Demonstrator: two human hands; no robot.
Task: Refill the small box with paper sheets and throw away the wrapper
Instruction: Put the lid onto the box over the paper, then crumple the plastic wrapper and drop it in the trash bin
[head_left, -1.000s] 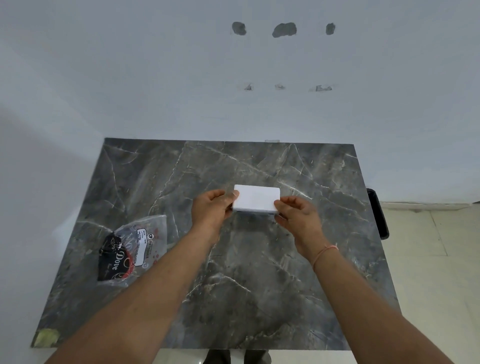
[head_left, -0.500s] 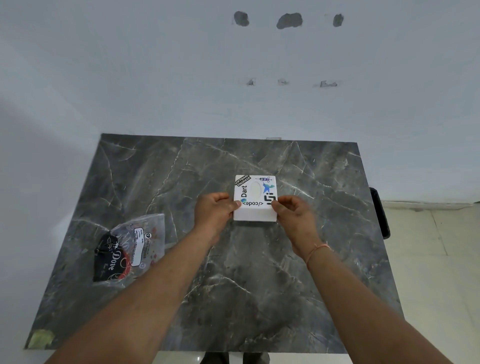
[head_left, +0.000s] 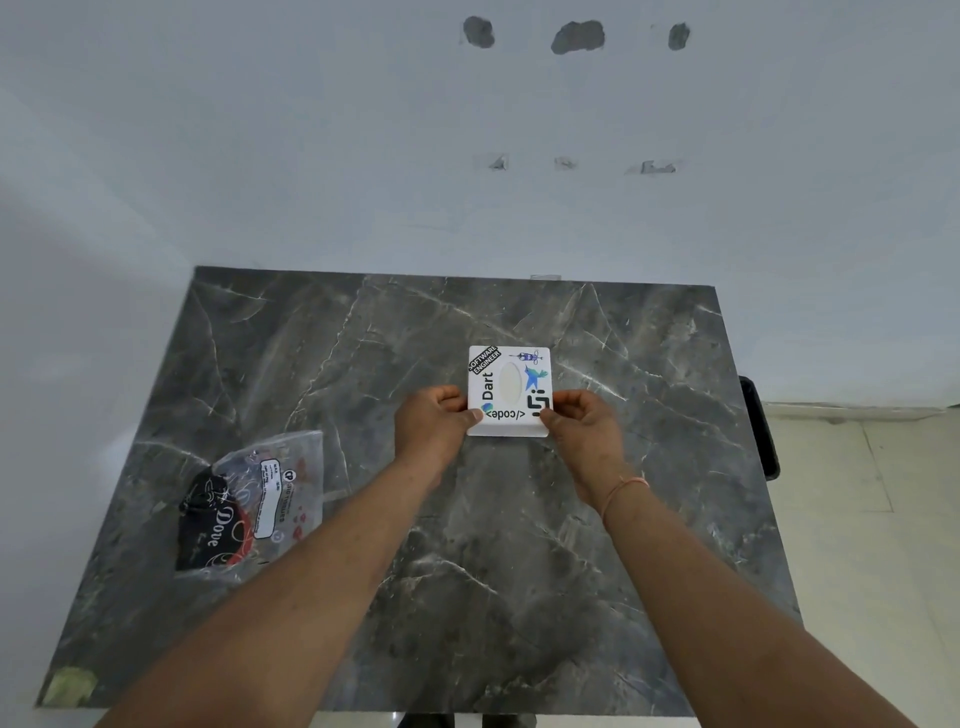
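Small white box (head_left: 508, 391), stickered top with an oval slot facing up, held near the middle of the grey marble desk (head_left: 311, 364). Left hand (head_left: 434, 427) pinching its near-left corner, right hand (head_left: 582, 428) pinching the near-right, fingers (head_left: 475, 414) closed on the edges. Crumpled clear wrapper (head_left: 254, 499) lying well apart at the desk's left side, untouched.

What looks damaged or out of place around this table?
The wall has gouged patches with chipped marks below. A crumpled wrapper lies loose at the table's left. The white box looks intact.
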